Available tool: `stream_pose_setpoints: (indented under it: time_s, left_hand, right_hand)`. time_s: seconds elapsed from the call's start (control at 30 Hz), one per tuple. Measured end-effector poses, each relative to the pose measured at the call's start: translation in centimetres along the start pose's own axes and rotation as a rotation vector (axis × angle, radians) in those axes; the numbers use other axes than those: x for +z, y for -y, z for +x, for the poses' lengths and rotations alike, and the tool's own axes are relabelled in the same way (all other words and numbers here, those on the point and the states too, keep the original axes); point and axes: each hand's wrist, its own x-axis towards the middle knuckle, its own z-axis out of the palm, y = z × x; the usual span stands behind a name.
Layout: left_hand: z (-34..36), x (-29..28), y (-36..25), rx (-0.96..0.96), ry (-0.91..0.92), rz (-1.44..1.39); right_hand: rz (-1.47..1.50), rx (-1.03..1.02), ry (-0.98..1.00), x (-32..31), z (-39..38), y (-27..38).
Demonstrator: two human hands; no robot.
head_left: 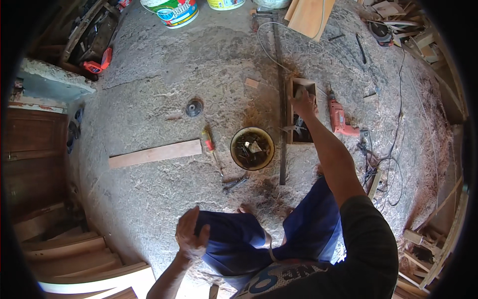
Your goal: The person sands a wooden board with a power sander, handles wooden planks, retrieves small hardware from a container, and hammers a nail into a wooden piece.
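Observation:
My right hand (302, 103) reaches into the far part of a narrow wooden box (291, 135). Its fingers are partly hidden there, and I cannot make out whether they hold anything. Metal tools lie in the near part of the box, and one sticks out over its left side. My left hand (191, 235) is open and empty beside my left knee, thumb apart from the fingers. Between my knees and the box's left side stands a round bowl (231, 149) of small dark hardware. A screwdriver (208, 142) and pliers (235, 183) lie left of the bowl.
A red power drill (339, 117) with a cord lies right of the box. A long dark metal bar (283, 164) runs along its left. A wooden strip (155, 153) and a round disc (194, 106) lie left. Paint buckets (177, 17) stand far off; wood scraps (423, 45) line the right.

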Motion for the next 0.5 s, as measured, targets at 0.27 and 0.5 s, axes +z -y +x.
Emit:
stream_pose_setpoints:
  time_s: [0.27,0.5]
  left_hand:
    - [4.9,3.1,-0.3,-0.022,-0.056,-0.007]
    - [6.4,3.8,-0.7,-0.028,-0.08,0.036]
  right_hand:
    - [0.333,0.055,-0.245,-0.6,-1.8,-1.3]
    - [0.538,-0.618,-0.659,-7.1,-10.7,-0.5]
